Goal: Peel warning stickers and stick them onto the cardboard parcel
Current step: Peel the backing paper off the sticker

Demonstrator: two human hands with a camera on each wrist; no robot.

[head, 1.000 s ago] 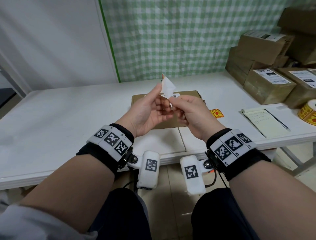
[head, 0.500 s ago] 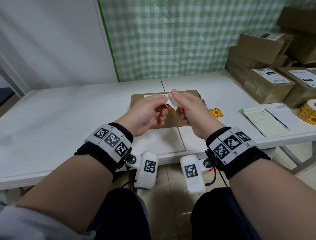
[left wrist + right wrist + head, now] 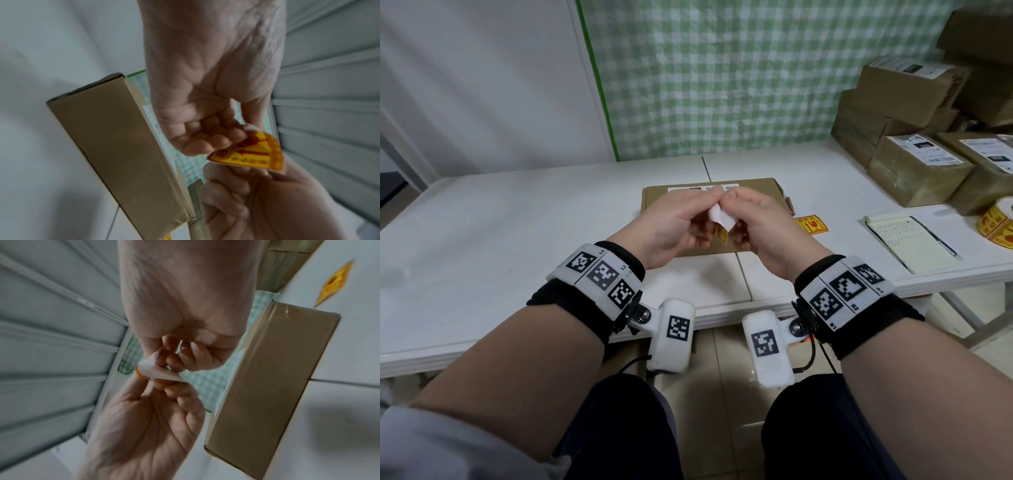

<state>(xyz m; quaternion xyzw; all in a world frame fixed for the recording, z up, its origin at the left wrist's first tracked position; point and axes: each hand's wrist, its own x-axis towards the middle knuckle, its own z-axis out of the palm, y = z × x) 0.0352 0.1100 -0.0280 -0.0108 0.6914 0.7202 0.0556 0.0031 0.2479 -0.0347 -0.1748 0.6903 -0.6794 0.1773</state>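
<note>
A flat brown cardboard parcel (image 3: 753, 192) with a white label lies in the middle of the white table (image 3: 517, 222). Just above it my left hand (image 3: 705, 205) and right hand (image 3: 739, 209) meet, and both pinch one small warning sticker (image 3: 722, 224). From the head view its white backing faces me, with a yellow edge hanging below. The left wrist view shows the yellow and red printed face of the sticker (image 3: 252, 151), bent between the fingers of both hands, beside the parcel (image 3: 115, 146). In the right wrist view the white backing (image 3: 158, 369) curls between the fingertips.
Another yellow warning sticker (image 3: 811, 224) lies flat on the table right of the parcel. Further right are a notepad with a pen (image 3: 907, 243) and a roll of stickers (image 3: 996, 222). Several taped parcels (image 3: 914, 168) are stacked at the back right.
Both hands have come down from a raised position to just above the parcel. The sticker, held upright a second ago, now hangs down between the fingers.
</note>
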